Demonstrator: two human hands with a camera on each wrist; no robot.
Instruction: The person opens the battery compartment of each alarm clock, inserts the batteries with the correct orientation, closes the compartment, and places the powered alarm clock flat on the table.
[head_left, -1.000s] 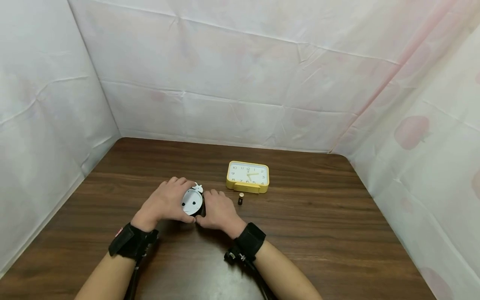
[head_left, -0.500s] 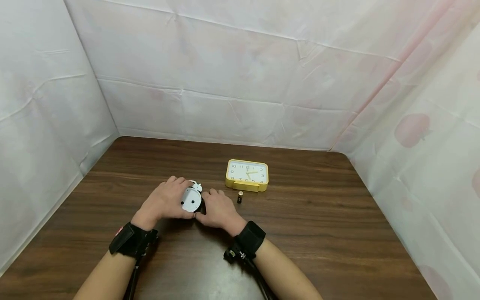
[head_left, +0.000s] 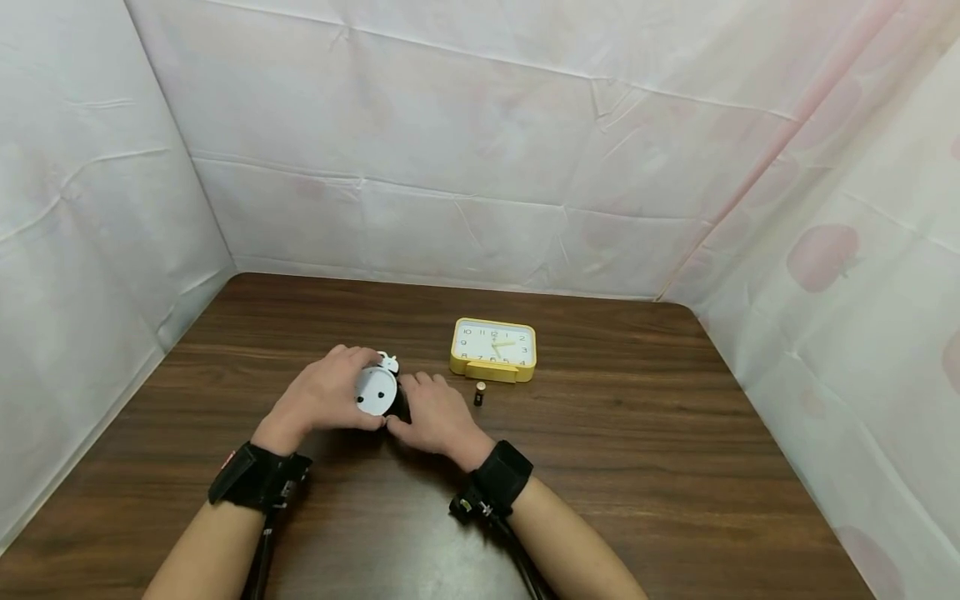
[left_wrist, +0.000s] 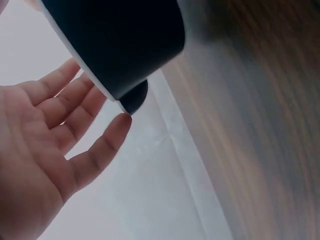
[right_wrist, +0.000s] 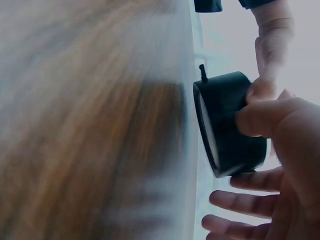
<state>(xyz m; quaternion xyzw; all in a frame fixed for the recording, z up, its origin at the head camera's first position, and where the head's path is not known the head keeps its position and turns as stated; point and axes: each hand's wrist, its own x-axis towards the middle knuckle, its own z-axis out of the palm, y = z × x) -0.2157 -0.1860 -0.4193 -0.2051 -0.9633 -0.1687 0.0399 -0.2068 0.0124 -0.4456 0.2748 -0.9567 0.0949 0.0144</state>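
Both hands hold a small round alarm clock [head_left: 377, 389], with its white back, two dark knobs and small white bell-like top turned up toward the head camera. My left hand [head_left: 318, 396] grips it from the left, fingers at the upper side and thumb along the lower edge. From the right, my right hand [head_left: 437, 417] pinches the clock's dark side. In the right wrist view the black casing [right_wrist: 227, 122] is tilted, with thumb and index finger on it and the other fingers spread below. The left wrist view shows fingertips at the casing's [left_wrist: 125, 40] pale rim.
A yellow rectangular clock [head_left: 492, 342] lies face up behind and right of the hands. A small black battery with a gold end [head_left: 479, 395] stands in front of it. The brown wooden table [head_left: 637, 433] is bounded by pale cloth walls [head_left: 465, 150].
The alarm clock has shifted slightly left and away from the body, with the left hand moving along with it. The right hand keeps its hold. The yellow clock and battery stay put.
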